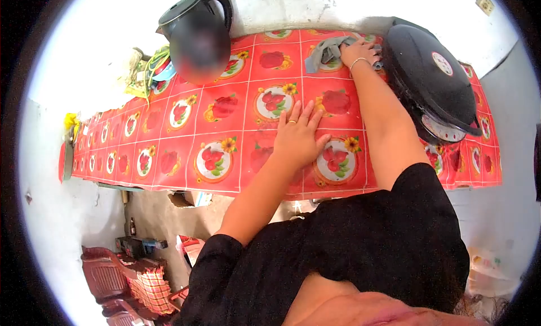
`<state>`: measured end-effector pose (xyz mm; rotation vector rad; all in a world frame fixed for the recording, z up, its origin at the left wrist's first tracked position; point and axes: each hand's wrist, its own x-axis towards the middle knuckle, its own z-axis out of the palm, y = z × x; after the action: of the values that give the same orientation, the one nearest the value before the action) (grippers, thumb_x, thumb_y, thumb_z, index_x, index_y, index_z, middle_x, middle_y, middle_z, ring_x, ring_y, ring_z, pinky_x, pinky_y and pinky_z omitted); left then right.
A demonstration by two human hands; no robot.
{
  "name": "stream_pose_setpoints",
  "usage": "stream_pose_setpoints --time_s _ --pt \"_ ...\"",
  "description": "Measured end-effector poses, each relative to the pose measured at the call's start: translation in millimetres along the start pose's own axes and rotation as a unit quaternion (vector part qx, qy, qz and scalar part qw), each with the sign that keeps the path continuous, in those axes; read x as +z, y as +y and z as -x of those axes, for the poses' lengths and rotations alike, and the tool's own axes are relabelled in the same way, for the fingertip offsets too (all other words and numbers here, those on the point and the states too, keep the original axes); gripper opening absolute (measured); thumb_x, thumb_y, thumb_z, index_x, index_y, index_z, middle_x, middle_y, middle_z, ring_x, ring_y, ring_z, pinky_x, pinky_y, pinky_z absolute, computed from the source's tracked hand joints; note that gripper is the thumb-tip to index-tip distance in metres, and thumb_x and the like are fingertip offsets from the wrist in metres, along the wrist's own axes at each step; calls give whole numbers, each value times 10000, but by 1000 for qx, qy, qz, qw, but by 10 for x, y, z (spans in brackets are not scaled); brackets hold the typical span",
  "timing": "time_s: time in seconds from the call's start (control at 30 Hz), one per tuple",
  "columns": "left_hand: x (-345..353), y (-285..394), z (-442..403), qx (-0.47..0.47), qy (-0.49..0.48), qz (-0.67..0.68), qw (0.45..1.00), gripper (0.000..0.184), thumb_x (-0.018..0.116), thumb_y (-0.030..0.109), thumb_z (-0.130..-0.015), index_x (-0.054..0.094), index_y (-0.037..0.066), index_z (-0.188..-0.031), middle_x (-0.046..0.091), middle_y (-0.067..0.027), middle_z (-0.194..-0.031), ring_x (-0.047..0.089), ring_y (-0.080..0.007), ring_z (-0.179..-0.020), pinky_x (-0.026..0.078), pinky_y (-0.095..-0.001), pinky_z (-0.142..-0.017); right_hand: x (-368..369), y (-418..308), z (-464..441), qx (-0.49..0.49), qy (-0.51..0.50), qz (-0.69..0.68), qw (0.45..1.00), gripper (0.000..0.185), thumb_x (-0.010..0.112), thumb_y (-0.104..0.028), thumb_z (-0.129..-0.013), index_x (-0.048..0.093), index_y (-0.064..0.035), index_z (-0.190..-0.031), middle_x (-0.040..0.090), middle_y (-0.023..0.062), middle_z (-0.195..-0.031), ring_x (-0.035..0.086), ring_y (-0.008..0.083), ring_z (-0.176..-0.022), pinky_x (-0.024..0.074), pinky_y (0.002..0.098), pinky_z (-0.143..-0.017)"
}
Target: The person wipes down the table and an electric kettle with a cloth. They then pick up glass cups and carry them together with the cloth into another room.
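Here, right hand on rag, grip unclear, beside appliance's edge; left hand flat amid open tablecloth.

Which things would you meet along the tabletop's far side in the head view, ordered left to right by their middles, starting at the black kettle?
Black kettle, grey cloth, right hand, large black-topped appliance.

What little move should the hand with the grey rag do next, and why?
Probably slide the grey rag left a little: the right hand is on it, close beside the black appliance, while uncovered red tablecloth lies to the left.
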<state>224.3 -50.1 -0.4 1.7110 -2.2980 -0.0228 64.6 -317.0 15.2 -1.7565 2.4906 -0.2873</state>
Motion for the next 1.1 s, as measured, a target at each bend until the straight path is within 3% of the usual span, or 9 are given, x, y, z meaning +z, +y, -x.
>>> stream_pose_setpoints --time_s 0.23,0.37,0.57,0.67,0.73,0.87,0.97,1.03,1.1 --pt "-7 -14 1 2 11 18 1000 643 521 495 -867 419 144 -1397 304 -104 -1504 258 -333 -1394 217 -558 -1098 100 -366 -293 -72 -20 48 996 867 408 -676 -850 207 -136 -1499 196 168 -1540 179 436 -1394 185 617 -1080" --pt "-5 -20 -7 -1 -3 27 1000 662 515 499 -866 395 145 -1412 294 -107 -1508 228 -329 -1409 188 -563 -1108 295 -1002 8 -241 65 20 968 774 490 -635 -845 332 -152 -1429 364 146 -1455 335 406 -1321 281 655 -1000" --pt "22 -38 -2 10 46 53 998 616 515 414 -847 435 117 -1382 398 -150 -1436 296 -337 -1376 179 -604 -1085 404 -1892 1021 -517 -38 29 855 775 461 -668 -835 339 -209 -1447 282 128 -1511 205 386 -1399 197 639 -1066" --pt "-15 -97 -26 52 -29 61 996 592 455 407 -884 406 114 -1396 383 -150 -1447 244 -331 -1392 174 -582 -1089 368 -1834 1519 -606 -46 38 793 702 490 -569 -862 341 -210 -1447 277 120 -1514 231 352 -1399 236 633 -1057" --pt "39 -100 -21 87 129 52 986 563 513 387 -845 470 115 -1337 496 -175 -1344 425 -341 -1273 257 -593 -1034 243 -1649 1780 -615 -80 40 783 682 500 -526 -867 338 -214 -1452 256 110 -1528 213 348 -1409 227 622 -1070" --pt "92 -125 -41 79 132 147 977 557 491 378 -870 456 88 -1343 478 -185 -1359 411 -347 -1286 258 -524 -1075 -112 -1220 2186 -649 -183 75 735 673 521 -387 -831 335 -217 -1455 236 89 -1541 189 333 -1422 228 594 -1090" --pt "359 -206 -89 174 148 48 972 537 471 365 -895 448 70 -1344 463 -196 -1368 402 -349 -1294 256 -456 -1104 -388 -909 2325 -634 -196 112 740 668 527 -323 -804 363 -201 -1440 248 96 -1535 192 336 -1421 230 598 -1091" --pt "217 -164 -47 124 55 116 984 503 445 388 -910 474 89 -1314 406 -182 -1424 369 -347 -1321 218 -464 -1121 -866 -708 2497 -573 -236 120 776 631 522 -272 -783 425 -174 -1399 289 115 -1513 248 360 -1396 264 559 -1094" --pt "243 -172 -85 151 47 103 982 487 457 357 -905 491 80 -1303 454 -200 -1374 427 -341 -1277 285 -457 -1087 113 -442 2013 -574 -97 -102 806 469 494 -252 -784 557 -116 -1229 492 195 -1299 464 373 -1204 392 477 -1001"
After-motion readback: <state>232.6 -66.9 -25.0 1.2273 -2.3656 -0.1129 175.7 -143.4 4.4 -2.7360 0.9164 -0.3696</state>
